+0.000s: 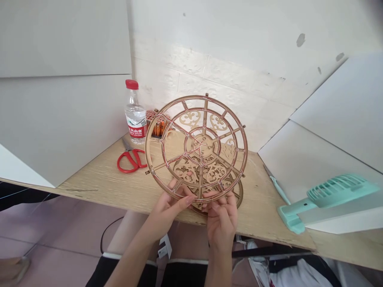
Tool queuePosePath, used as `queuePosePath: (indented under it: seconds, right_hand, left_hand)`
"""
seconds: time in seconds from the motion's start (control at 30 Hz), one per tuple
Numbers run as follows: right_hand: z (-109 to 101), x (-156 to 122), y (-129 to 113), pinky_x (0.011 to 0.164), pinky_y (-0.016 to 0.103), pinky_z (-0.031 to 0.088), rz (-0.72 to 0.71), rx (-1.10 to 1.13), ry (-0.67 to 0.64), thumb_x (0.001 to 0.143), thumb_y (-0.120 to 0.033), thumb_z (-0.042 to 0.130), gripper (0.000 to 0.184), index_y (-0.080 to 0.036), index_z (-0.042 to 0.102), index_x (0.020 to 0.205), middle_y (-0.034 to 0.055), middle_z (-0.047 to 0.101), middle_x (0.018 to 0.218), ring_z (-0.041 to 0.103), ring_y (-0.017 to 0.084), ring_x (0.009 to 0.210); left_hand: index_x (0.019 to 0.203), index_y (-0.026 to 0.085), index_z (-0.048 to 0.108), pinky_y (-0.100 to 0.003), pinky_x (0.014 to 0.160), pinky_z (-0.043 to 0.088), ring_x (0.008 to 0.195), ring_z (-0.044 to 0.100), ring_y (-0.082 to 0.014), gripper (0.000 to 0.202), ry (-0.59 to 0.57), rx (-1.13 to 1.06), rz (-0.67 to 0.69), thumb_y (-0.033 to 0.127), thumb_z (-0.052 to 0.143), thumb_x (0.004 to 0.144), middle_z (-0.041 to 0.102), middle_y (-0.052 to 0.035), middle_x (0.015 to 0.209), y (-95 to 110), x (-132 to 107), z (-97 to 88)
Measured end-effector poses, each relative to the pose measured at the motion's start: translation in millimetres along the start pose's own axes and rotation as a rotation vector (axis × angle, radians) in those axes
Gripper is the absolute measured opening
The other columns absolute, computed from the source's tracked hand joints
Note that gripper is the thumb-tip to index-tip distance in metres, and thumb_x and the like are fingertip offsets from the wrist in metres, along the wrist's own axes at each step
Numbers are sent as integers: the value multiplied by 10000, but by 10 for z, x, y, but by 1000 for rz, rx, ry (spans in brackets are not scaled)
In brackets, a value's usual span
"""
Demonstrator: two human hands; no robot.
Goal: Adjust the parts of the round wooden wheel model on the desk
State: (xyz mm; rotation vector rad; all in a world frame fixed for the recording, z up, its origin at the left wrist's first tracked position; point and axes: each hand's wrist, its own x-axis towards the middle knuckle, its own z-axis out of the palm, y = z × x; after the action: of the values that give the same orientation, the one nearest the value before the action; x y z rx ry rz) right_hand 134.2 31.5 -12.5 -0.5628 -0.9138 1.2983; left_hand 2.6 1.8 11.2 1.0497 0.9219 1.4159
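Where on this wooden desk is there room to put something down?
Bare wood shows left of the red scissors, along the desk's front edge, and between the lattice wooden wheel and the mint fan. It's crowded at the back corner by the water bottle, and where the left hand and right hand hold the wheel.

Wooden wheel (196, 147) fills the middle of the bench (89, 195), left hand (169, 207) and right hand (221, 223) at its near rim. Scissors (131, 160) and bottle (135, 113) block the left, wall (227, 75) behind. Passage: bench right of the wheel, up to the fan (329, 197), or along the front edge left of the hands.
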Motion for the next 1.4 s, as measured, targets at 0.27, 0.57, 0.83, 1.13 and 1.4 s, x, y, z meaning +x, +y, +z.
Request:
queuePosePath:
  seconds: [0.27,0.57,0.83,1.13,1.4]
  right_hand:
    - [-20,5,30,550,221,441,7,10,21,778,-172,589,229,-212,525,994,17,659,799,549,115,621]
    - [-11,12,44,543,216,429,19,-7,60,781,-176,582,173,-207,519,938,0,649,783,523,101,588]
    - [7,17,34,549,234,425,17,-67,79,781,-205,585,174,-210,487,924,0,636,776,516,106,582]
    - [5,50,36,516,220,416,43,24,89,735,-174,614,320,-227,500,1029,-11,647,731,523,113,570]
    - [16,51,11,539,232,402,79,40,123,706,-152,601,378,-233,491,1058,-25,629,756,508,107,575]
  left_hand:
    - [904,182,610,-278,828,461,906,593,-177,134,17,-18,-18,298,621,839,626,-26,894,4,-16,16]
    - [909,187,641,-284,902,434,934,586,-171,145,27,8,-20,311,621,838,633,-24,914,-15,-16,13]
    - [883,173,653,-302,882,456,924,587,-190,155,35,7,-42,317,632,826,640,-44,901,-15,-14,15]
    - [1004,231,632,-256,912,471,946,604,-143,184,42,-3,-25,296,638,832,653,4,917,-14,-26,24]
    - [1132,252,613,-245,950,456,1021,587,-147,299,27,6,-13,286,636,836,644,1,960,-24,-12,35]
